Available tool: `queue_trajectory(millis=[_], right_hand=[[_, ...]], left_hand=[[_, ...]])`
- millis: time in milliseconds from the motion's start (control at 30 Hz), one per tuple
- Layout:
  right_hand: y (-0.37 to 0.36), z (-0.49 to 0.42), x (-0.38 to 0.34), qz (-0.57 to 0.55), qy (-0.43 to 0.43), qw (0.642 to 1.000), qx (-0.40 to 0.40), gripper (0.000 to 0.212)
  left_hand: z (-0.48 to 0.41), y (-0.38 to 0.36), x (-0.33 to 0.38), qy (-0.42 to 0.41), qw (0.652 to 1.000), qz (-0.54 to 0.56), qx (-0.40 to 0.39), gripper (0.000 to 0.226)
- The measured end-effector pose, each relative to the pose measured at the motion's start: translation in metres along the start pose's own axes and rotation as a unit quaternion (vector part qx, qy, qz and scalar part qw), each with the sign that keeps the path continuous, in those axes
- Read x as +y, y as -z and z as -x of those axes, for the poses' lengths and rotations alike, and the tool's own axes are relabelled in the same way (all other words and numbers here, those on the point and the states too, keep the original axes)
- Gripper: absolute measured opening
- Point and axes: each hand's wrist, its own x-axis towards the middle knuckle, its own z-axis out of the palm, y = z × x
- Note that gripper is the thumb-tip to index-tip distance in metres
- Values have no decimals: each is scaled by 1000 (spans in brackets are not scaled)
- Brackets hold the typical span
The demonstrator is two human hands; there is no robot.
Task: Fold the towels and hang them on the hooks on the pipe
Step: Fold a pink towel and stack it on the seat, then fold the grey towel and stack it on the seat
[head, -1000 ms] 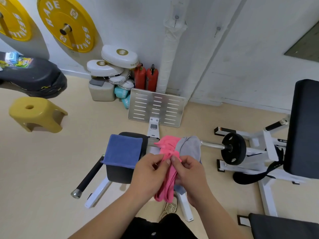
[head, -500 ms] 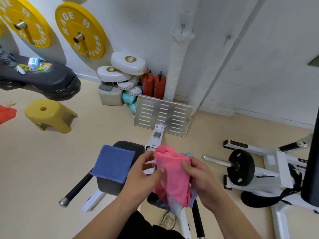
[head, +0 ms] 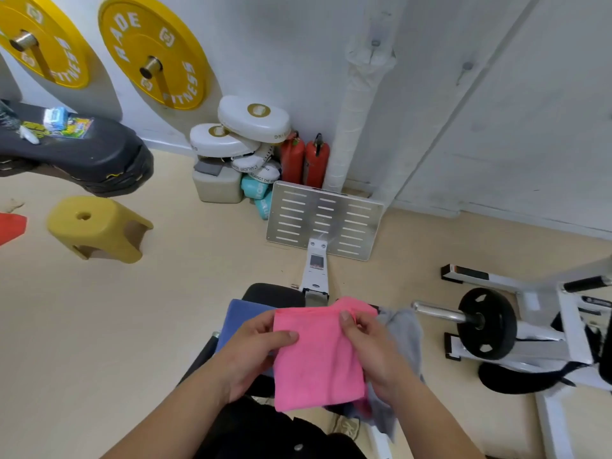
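- Over the black bench [head: 271, 294], a folded pink towel [head: 318, 359] is being held flat by both hands.
- At its left edge the left hand [head: 248, 359] is gripping, thumb on top.
- At its upper right edge the right hand [head: 377, 356] is pinching with curled fingers [head: 347, 319].
- On the bench behind the left hand a blue towel [head: 240, 318] is lying; a grey towel [head: 405, 329] is drooping under the right hand.

Bright, even light — soft shadows, wide-angle bending at edges, slight blur
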Motion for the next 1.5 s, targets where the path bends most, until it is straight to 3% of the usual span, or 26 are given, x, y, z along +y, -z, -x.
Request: queue_trajectory(millis=[200, 400, 600, 733, 800, 900, 1000, 1067, 1133, 1233, 1400, 1500], right_hand=[[-73, -27, 9, 26, -75, 993, -92, 14], [-117, -49, 17, 47, -39, 998, -7, 7], [-128, -65, 43, 104, -51, 992, 44, 10], [-122, -76, 52, 47, -101, 994, 18, 7], [-119, -77, 52, 29, -110, 993, 14, 10], [-116, -76, 54, 23, -91, 994, 49, 9], [-115, -73, 58, 55, -58, 993, 86, 12], [-114, -68, 60, 71, -56, 993, 73, 14], [-110, -63, 63, 81, -52, 994, 59, 14], [-98, -55, 64, 88, -43, 994, 56, 10], [-59, -35, 65, 96, -29, 993, 59, 10], [-25, -24, 69, 101, -9, 989, 112, 13]], left_hand=[[-9, 73, -20, -9, 980, -101, 170, 21], [-28, 97, -13, -63, 957, -153, 237, 23], [-55, 108, -22, 1, 922, -327, 207, 67], [-51, 111, -27, -18, 900, -393, 188, 63], [-46, 109, -30, -81, 857, -470, 194, 54], [-44, 99, -38, -221, 746, -614, 132, 60], [-51, 93, -48, -217, 672, -707, 39, 65], [-58, 94, -54, -181, 644, -743, 28, 68], [-61, 91, -53, -168, 632, -756, 25, 70], [-59, 81, -43, -149, 645, -749, 18, 66], [-56, 49, -33, -203, 598, -775, 35, 41], [-61, 14, -37, -258, 635, -728, 17, 30]])
